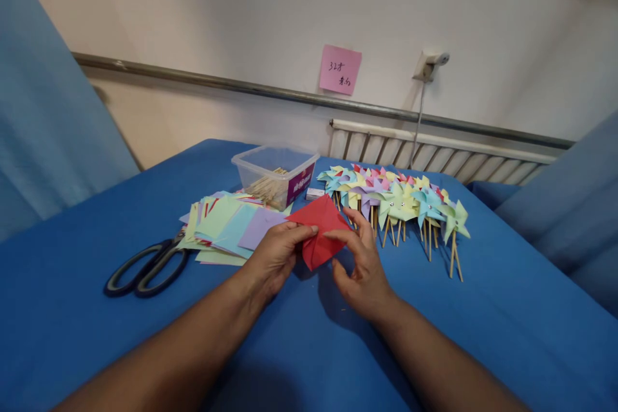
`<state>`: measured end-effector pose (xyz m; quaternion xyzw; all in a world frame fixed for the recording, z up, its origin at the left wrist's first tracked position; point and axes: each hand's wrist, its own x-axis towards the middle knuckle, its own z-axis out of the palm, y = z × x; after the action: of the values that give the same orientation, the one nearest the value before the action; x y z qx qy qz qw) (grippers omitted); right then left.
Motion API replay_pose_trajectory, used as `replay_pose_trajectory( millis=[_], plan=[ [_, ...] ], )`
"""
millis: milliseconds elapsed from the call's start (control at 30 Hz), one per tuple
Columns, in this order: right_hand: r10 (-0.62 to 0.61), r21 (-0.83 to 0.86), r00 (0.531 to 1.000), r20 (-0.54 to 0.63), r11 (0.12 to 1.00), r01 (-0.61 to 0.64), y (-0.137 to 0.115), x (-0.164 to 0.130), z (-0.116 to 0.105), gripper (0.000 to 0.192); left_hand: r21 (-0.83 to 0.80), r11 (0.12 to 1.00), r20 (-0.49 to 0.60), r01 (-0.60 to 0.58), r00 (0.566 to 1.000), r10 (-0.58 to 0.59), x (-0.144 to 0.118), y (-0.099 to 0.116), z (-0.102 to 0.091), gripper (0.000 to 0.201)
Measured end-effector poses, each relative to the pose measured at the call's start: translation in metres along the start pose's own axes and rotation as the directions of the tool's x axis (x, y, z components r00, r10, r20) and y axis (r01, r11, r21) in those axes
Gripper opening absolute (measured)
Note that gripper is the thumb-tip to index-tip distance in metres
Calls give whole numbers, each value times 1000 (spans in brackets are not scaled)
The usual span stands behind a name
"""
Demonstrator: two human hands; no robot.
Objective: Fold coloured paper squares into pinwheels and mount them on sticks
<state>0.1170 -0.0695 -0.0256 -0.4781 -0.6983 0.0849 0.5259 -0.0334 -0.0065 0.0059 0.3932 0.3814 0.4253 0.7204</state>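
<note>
A square of red paper [319, 248] with crease lines is held above the blue-covered table, one corner pointing down. My left hand [277, 251] pinches its left side, thumb on top and the fingers underneath. Over the paper's right side is my right hand [362, 264], with curved fingers spread apart. One fingertip touches the paper's face, while the thumb stays off it. To the left lies a loose pile of coloured paper squares [224, 225], with dark-handled scissors [152, 264] beside it, their blades hidden under the pile.
A clear plastic box [273, 174] of thin wooden sticks stands behind the paper pile, with a small white box [315, 194] beside it. Several finished paper pinwheels [398, 199] on sticks lie at the back right. A radiator [386, 145] and a metal rail [241, 87] run along the wall.
</note>
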Motion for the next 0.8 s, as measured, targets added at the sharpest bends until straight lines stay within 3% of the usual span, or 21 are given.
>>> replay_pose_trajectory(
  millis=[500, 667, 800],
  plan=[
    [-126, -48, 992, 15, 991, 127, -1, 5, -4, 7, 6, 1000, 43, 28, 999, -28, 0, -4, 3, 11],
    [55, 60, 998, -38, 997, -52, 1, 4, -1, 6, 57, 998, 1, 37, 999, -37, -1, -5, 5, 17],
    [234, 144, 970, -70, 964, -222, 6, 5, 1, 12, 88, 995, 3, 52, 999, -53, -1, -7, 6, 20]
  ],
)
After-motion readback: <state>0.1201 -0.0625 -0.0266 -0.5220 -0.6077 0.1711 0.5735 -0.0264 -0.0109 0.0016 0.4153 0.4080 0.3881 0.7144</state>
